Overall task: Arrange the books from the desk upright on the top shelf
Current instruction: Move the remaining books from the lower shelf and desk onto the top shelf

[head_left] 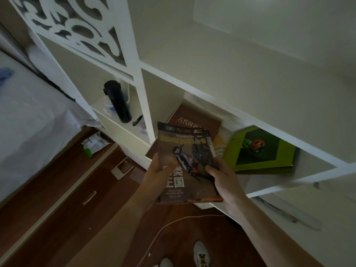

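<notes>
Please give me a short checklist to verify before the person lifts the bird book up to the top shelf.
1. Both hands hold the bird book: ok, left hand and right hand grip its sides.
2. Top shelf has free space: ok, the visible part is bare.
3. Book orientation is upright: not ok, it is tilted, cover facing up.
4. Other books still waiting: the brown book and green book lie flat below.
5. Black bottle out of the path: ok, separate compartment.

Brown bird-patterned book (185,162), green book (264,151), black flask (117,101).
</notes>
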Motion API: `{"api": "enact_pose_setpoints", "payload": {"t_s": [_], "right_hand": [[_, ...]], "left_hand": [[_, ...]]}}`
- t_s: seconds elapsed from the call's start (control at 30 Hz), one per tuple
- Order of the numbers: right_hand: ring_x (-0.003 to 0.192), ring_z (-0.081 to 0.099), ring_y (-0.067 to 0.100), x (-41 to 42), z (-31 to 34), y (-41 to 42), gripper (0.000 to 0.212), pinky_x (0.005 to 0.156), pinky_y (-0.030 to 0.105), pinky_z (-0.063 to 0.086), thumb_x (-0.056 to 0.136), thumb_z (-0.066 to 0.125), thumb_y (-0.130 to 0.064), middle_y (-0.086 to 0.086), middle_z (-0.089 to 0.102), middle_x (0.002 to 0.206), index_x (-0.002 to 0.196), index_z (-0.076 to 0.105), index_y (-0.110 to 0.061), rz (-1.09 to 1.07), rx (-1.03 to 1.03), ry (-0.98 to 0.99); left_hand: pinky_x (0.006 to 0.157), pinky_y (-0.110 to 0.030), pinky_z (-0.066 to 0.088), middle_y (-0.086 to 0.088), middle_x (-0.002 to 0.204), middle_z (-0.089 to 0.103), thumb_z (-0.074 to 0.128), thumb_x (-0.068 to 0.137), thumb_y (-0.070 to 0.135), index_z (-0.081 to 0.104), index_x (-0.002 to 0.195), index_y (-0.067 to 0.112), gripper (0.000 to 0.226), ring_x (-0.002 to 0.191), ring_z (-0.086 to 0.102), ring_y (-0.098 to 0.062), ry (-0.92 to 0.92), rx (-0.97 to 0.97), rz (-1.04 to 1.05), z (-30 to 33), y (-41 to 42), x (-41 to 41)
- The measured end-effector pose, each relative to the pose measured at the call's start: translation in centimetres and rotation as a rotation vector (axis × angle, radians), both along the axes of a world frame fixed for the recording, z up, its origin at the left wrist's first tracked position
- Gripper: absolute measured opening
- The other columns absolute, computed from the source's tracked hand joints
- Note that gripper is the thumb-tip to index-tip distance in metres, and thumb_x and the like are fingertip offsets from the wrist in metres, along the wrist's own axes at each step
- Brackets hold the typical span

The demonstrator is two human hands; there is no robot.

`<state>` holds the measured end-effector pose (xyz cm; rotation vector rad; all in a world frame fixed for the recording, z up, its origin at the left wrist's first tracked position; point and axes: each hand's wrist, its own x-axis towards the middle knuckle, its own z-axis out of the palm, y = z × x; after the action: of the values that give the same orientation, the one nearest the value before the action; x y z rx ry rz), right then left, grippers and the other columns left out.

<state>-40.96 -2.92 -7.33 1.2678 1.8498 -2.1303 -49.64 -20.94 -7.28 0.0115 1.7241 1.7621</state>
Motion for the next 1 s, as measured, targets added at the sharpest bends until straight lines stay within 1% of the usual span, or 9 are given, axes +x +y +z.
{"api": "enact_pose_setpoints", "payload": {"t_s": [0.13, 0.23, 0.33, 0.47, 0.53, 0.63, 0.73, 0.83, 1.0], "right_hand": [[0.1, 0.069, 0.006, -1.0, 1.1, 0.1, 0.035, 0.069, 0.022, 0.06, 0.102, 0.052, 0.002, 0.003, 0.065, 0.125, 0.132, 0.05, -0.016, -0.002, 0.075, 0.158], [0.115, 0.066, 0.021, -2.9, 1.8, 0.6, 0.051, 0.084, 0.042, 0.063, 0.093, 0.058, 0.008, 0.005, 0.063, 0.128, 0.135, 0.047, -0.019, -0.034, 0.176, 0.244], [0.113, 0.067, 0.024, -4.7, 2.5, 1.1, 0.054, 0.093, 0.056, 0.058, 0.077, 0.069, -0.009, 0.007, 0.065, 0.123, 0.124, 0.053, -0.03, -0.135, 0.218, 0.316], [0.111, 0.068, 0.014, -5.9, 2.2, 0.9, 0.063, 0.089, 0.027, 0.06, 0.081, 0.061, 0.023, 0.007, 0.066, 0.121, 0.134, 0.048, -0.007, -0.104, 0.206, 0.342], [0.093, 0.067, -0.008, -5.7, 1.6, 0.3, 0.055, 0.074, 0.006, 0.052, 0.085, 0.057, 0.023, 0.003, 0.065, 0.113, 0.132, 0.05, -0.006, -0.049, 0.218, 0.308], [0.082, 0.063, -0.019, -5.3, 1.2, 0.1, 0.045, 0.07, 0.001, 0.045, 0.092, 0.058, 0.016, 0.006, 0.063, 0.115, 0.132, 0.051, -0.004, -0.028, 0.23, 0.332], [0.098, 0.063, -0.014, -4.3, 1.2, -0.1, 0.036, 0.086, 0.013, 0.051, 0.096, 0.06, 0.007, 0.0, 0.066, 0.115, 0.127, 0.054, -0.009, 0.017, 0.287, 0.365], [0.123, 0.063, 0.016, -2.7, 2.2, -1.3, 0.047, 0.104, 0.04, 0.051, 0.093, 0.066, -0.011, 0.006, 0.067, 0.129, 0.138, 0.053, -0.019, 0.081, 0.303, 0.392], [0.11, 0.065, -0.005, 1.6, 5.7, -4.4, 0.057, 0.088, 0.017, 0.056, 0.1, 0.057, 0.004, -0.034, 0.069, 0.11, 0.123, 0.05, -0.048, 0.078, 0.134, 0.412]], "left_hand": [[0.082, -0.039, 0.063, -0.004, 0.125, 0.072, 0.057, 0.103, 0.011, 0.039, 0.149, 0.032, 0.055, 0.106, 0.074, -0.024, 0.176, 0.024, -0.061, 1.0, 0.0, -2.0], [0.09, -0.051, 0.06, -0.007, 0.132, 0.067, 0.064, 0.098, 0.013, 0.039, 0.152, 0.025, 0.06, 0.115, 0.07, -0.03, 0.303, 0.011, -0.083, 1.4, 0.7, -4.2], [0.101, -0.06, 0.053, -0.005, 0.131, 0.067, 0.064, 0.095, 0.013, 0.051, 0.141, 0.019, 0.049, 0.122, 0.065, -0.028, 0.358, 0.01, 0.007, 0.9, 1.9, -5.6], [0.105, -0.058, 0.05, -0.002, 0.123, 0.069, 0.069, 0.09, 0.001, 0.058, 0.127, 0.023, 0.044, 0.121, 0.063, -0.022, 0.379, -0.04, 0.054, -1.4, 2.3, -5.5], [0.106, -0.059, 0.05, -0.006, 0.126, 0.066, 0.069, 0.086, 0.007, 0.053, 0.132, 0.018, 0.05, 0.124, 0.062, -0.025, 0.344, -0.028, 0.046, -2.7, 2.1, -5.0], [0.109, -0.056, 0.048, -0.009, 0.13, 0.064, 0.061, 0.093, 0.008, 0.048, 0.138, 0.012, 0.047, 0.125, 0.061, -0.023, 0.332, -0.035, 0.051, -3.4, 2.1, -4.5], [0.107, -0.056, 0.05, -0.007, 0.131, 0.065, 0.059, 0.091, 0.015, 0.048, 0.14, 0.011, 0.05, 0.125, 0.061, -0.024, 0.328, -0.041, 0.043, -3.3, 1.4, -4.1], [0.102, -0.059, 0.052, -0.006, 0.129, 0.068, 0.061, 0.09, 0.01, 0.049, 0.139, 0.019, 0.051, 0.122, 0.064, -0.031, 0.282, -0.031, 0.018, -2.2, -0.7, -2.8], [0.088, -0.043, 0.06, 0.006, 0.118, 0.074, 0.06, 0.098, -0.004, 0.052, 0.128, 0.034, 0.049, 0.11, 0.071, -0.023, 0.218, 0.004, -0.052, 2.3, -5.4, 1.9]]}}
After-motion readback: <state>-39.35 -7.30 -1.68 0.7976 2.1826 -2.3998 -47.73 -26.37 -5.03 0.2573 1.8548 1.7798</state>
